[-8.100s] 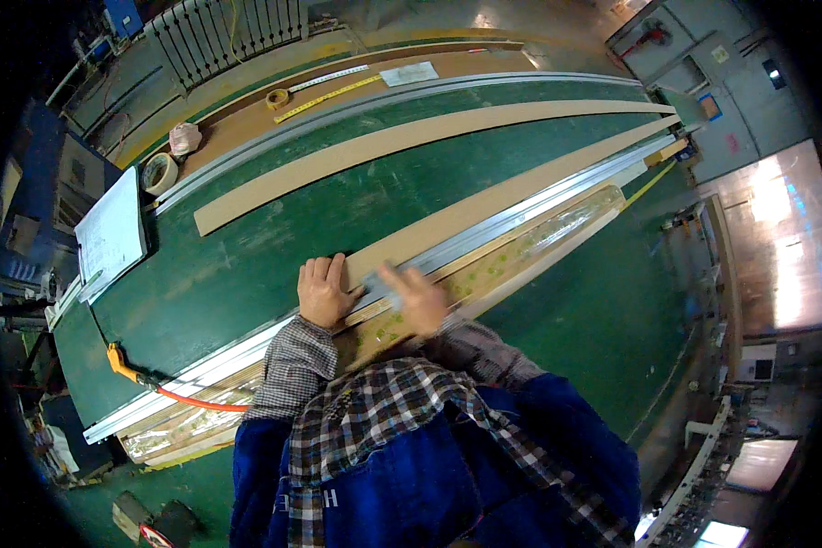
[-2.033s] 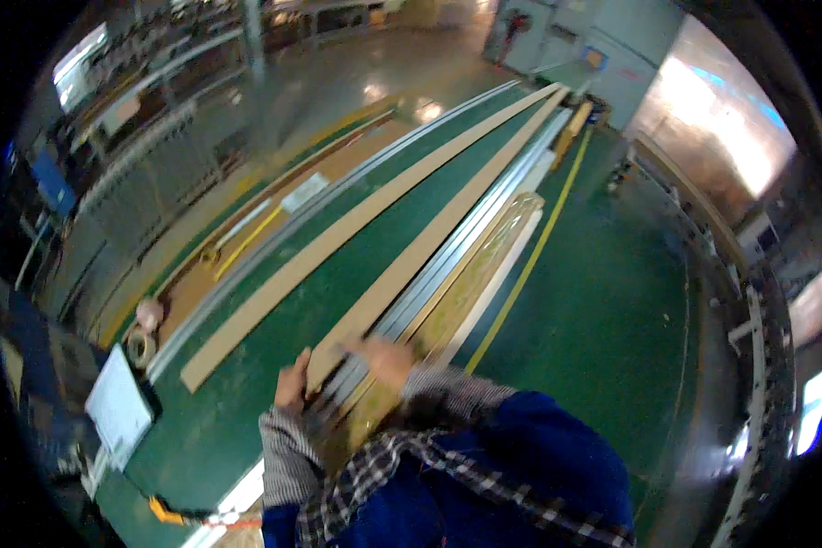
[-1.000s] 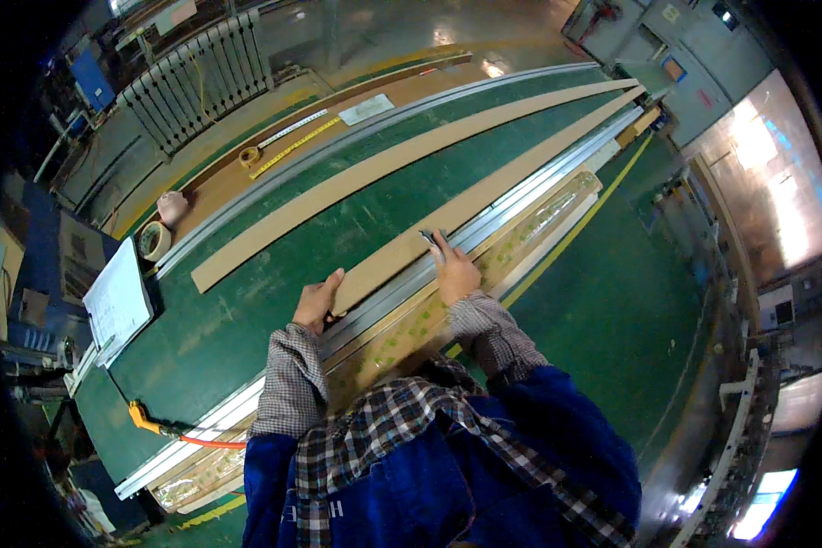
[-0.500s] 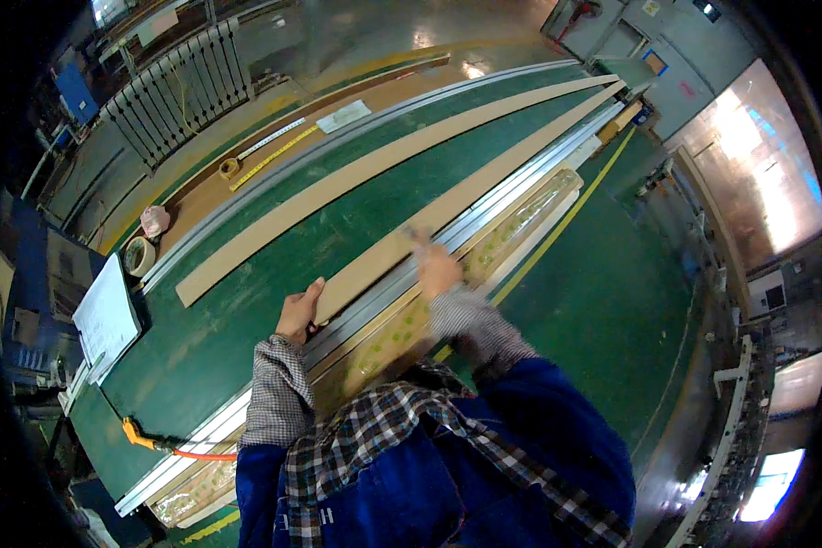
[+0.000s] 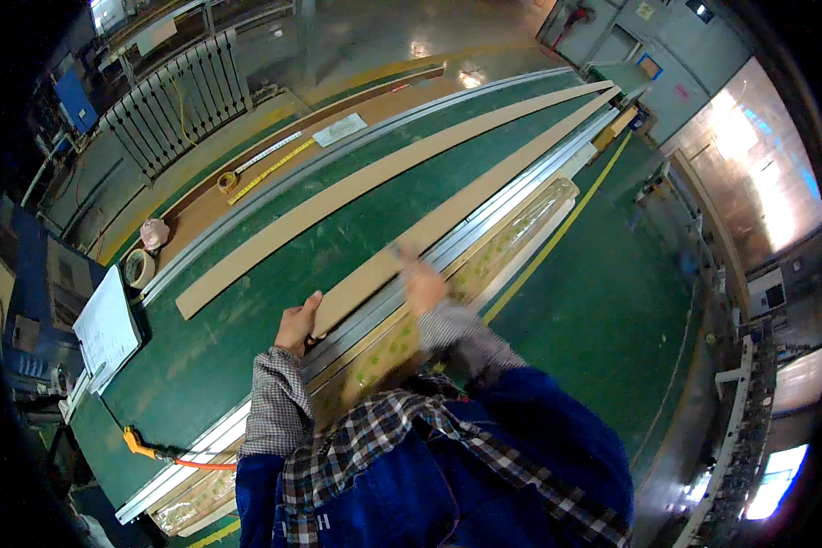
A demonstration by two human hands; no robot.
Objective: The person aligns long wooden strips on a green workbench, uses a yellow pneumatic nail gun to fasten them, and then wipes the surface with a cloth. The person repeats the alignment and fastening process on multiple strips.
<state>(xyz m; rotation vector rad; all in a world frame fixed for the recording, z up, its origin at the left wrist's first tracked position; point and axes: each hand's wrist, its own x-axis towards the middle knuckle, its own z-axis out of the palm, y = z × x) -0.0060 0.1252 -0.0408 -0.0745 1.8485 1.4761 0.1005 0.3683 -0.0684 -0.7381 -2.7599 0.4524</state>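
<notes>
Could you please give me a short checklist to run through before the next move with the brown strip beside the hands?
1. Left hand at the near end of the brown strip: ok.
2. Right hand free of any tool: cannot tell, it is blurred.
3. Second strip apart from the first at the near end: ok, green table shows between them.
4. Orange hose clear of the left sleeve: cannot tell, it meets the sleeve's outline in this view.
5. Papers clear of both strips: ok.
</notes>
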